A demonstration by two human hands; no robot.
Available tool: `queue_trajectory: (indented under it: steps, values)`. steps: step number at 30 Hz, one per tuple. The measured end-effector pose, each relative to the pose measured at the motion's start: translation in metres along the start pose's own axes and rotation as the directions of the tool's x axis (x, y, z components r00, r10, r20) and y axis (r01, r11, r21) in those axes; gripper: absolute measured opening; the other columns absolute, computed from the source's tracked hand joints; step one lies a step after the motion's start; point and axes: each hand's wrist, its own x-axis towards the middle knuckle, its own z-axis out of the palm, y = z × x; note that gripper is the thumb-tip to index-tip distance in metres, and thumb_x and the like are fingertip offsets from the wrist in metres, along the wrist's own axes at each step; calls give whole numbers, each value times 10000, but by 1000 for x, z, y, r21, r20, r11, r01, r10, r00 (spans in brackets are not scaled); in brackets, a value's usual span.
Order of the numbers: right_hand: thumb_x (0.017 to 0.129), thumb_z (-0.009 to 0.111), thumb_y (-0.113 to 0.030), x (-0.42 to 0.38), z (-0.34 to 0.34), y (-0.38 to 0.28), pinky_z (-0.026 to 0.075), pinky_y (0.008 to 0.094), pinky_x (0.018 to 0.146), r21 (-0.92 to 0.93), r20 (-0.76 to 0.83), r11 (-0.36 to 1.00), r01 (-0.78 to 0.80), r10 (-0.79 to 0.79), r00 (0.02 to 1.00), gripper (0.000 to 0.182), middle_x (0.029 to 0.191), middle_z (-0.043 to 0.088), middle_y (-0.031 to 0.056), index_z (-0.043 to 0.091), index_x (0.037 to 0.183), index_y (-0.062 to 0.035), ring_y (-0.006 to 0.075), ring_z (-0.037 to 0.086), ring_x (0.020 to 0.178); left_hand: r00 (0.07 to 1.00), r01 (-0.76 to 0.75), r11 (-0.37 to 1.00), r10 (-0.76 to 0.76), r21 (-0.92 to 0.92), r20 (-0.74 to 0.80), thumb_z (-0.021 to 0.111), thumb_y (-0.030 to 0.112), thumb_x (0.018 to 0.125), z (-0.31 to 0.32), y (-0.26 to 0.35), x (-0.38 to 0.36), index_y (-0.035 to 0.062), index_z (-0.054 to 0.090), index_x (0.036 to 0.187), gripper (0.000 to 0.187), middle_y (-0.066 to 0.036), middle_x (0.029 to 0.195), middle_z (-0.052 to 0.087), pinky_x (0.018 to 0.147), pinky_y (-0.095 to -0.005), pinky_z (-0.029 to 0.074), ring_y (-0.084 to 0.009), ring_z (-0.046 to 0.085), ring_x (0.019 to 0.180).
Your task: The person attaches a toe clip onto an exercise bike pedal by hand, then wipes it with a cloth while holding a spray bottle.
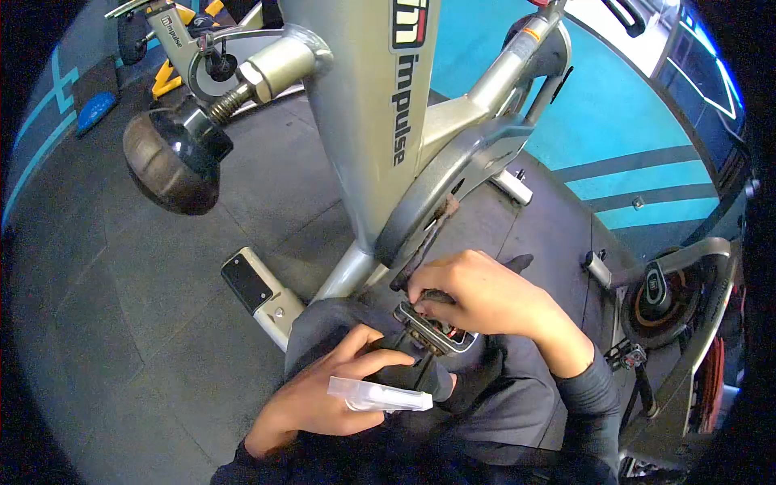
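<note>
My left hand is curled around a small white tube with a clear, flat end, its fingers reaching toward the bike pedal. My right hand is bent over the top of that pedal, thumb and fingertips pinched together at its dark inner edge. What the fingertips hold there is hidden. The pedal has a metal frame with an open middle showing dark and reddish parts. It sits over my dark-trousered legs, just below the exercise bike's crank arm.
The bike's grey frame rises in front of me, with a large round knob jutting left. Its foot rests on dark floor tiles. Another bike stands close on the right, and more equipment is at upper left.
</note>
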Motion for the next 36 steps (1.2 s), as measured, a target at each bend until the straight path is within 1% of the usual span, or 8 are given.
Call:
queue_trajectory:
  steps: [3,8,11,12,17,20,28,36]
  values:
    - [714,655,-47,-7,2,3,487,417,694,-31,-67,995,90,-92,994,131,754,596,125,633,844,-38,323,598,766,1000,28,999,-27,-46,12,743,126,635,0,-1,0,109,534,1225,626,-175,1155,428,884,-373,446,-333,510,1050]
    - [692,663,-31,-14,-3,-2,491,396,686,-420,-80,907,-9,-27,996,128,783,589,100,660,815,-62,304,582,756,1000,-7,1000,7,-26,-7,738,120,637,1,0,1,101,536,1218,615,-181,1155,439,888,-375,447,-338,510,1049]
    - [684,661,-29,-15,-6,2,490,393,678,-359,-253,929,-90,-4,967,141,782,582,96,658,823,-56,299,585,756,999,-28,1000,28,-11,-22,735,120,641,-1,0,1,97,536,1216,609,-188,1150,446,890,-375,447,-342,508,1052]
    - [679,654,-19,-13,-12,-3,493,388,682,-196,-374,977,-88,9,928,158,788,581,95,662,832,-59,295,586,753,1000,-9,999,8,-30,-22,734,121,642,1,0,1,96,537,1215,606,-192,1148,449,891,-374,447,-345,507,1054]
    - [646,644,6,-18,17,8,494,351,721,-268,-186,961,68,-121,975,276,865,598,75,690,903,-84,276,585,819,1000,-4,999,4,-35,-7,731,122,646,1,-3,1,90,526,1227,617,-182,1135,450,876,-363,447,-329,507,1041]
    - [622,648,5,-29,12,14,493,348,715,-213,-187,973,93,-134,973,339,881,594,71,699,941,-97,274,579,816,1000,-16,999,16,-35,-4,730,125,647,1,-9,0,87,519,1235,626,-170,1125,449,857,-356,447,-316,513,1013]
    - [622,646,-18,-42,20,10,515,327,712,-234,-247,972,-37,-23,969,404,932,584,54,698,1012,-112,242,576,858,1000,3,997,-5,-77,-16,727,132,655,1,-6,0,82,517,1235,619,-163,1116,448,843,-355,448,-308,518,987]
    - [645,639,-41,-43,15,3,515,334,703,-298,-211,954,-22,-43,977,393,913,572,46,699,1026,-117,233,561,858,1000,-16,1000,15,-9,-25,714,135,658,4,-7,-1,78,518,1228,606,-173,1119,445,870,-367,442,-320,512,1017]
